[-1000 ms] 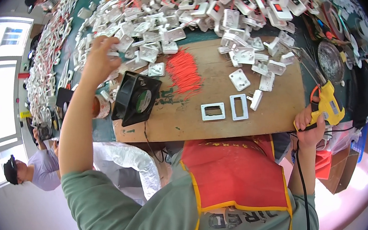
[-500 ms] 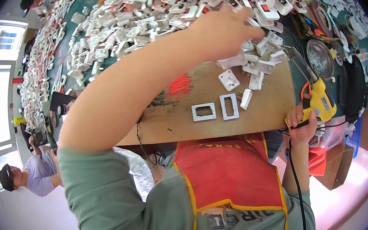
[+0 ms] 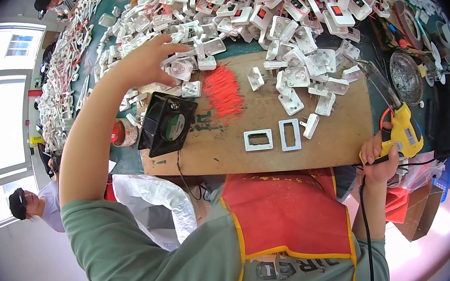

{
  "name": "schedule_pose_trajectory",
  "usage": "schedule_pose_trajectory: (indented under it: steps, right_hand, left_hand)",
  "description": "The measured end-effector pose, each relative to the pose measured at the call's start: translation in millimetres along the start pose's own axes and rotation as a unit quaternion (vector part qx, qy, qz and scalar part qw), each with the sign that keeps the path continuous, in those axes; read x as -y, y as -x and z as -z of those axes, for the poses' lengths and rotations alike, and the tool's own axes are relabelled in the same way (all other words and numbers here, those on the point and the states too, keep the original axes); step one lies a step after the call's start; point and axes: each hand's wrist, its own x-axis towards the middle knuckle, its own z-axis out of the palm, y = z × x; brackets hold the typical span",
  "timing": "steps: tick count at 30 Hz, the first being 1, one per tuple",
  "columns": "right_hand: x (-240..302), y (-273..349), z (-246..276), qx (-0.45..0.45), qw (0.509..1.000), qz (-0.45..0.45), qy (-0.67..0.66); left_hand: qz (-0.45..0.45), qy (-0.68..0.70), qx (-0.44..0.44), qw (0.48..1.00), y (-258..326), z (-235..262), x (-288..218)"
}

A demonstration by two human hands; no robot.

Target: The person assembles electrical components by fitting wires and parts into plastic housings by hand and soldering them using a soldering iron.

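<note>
My left hand [image 3: 149, 63] is open, fingers apart and curved, over the left side of a large heap of white plastic plug housings [image 3: 214, 46]. Nothing shows in its grasp. Below it stands a black square fan [image 3: 167, 123]. At the board's right edge my right hand [image 3: 378, 157] is closed around the handle of a yellow soldering gun [image 3: 405, 132], whose metal nose points up and away to the left. Close to that nose lies a loose cluster of white plug parts [image 3: 298, 75]. Two white rectangular frames, one lying sideways [image 3: 258, 140] and one upright [image 3: 290, 135], sit on the brown board.
Short red wires [image 3: 223, 92] lie bundled on the brown board [image 3: 216, 161]. A round metal dish [image 3: 406, 76] stands at the right, and a red-and-white tape roll [image 3: 124, 133] is left of the fan. A silvery bag [image 3: 157, 203] hangs below the table edge. Another person [image 3: 38, 202] is far left.
My left hand has swung from the plug cluster on the right to the heap on the left, uncovering the fan and red wires. My right hand keeps hold of the soldering gun.
</note>
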Motion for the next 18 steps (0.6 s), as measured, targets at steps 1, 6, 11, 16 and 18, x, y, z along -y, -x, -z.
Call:
schedule_pose_trajectory:
  steps: [1,6,11,16,18]
  right_hand:
    - [1,0,-1,-0.003,1.000,-0.003,-0.001]
    - [2,0,-5,-0.007,1.000,-0.010,0.008]
    - [2,1,-5,-0.016,1.000,-0.014,0.020]
    - [0,1,-4,-0.037,0.999,-0.007,0.023]
    - [0,3,-4,-0.043,0.999,-0.004,0.030]
  left_hand:
    - [-0.001,0.001,0.001,1.000,-1,-6,1]
    - [0.003,-0.005,-0.037,0.999,-11,-30,8]
    - [0.100,-0.032,0.003,0.994,-26,-40,17]
    - [0.087,-0.074,-0.088,0.990,-23,-58,14]
    - [0.087,-0.071,-0.102,0.988,-23,-60,10]
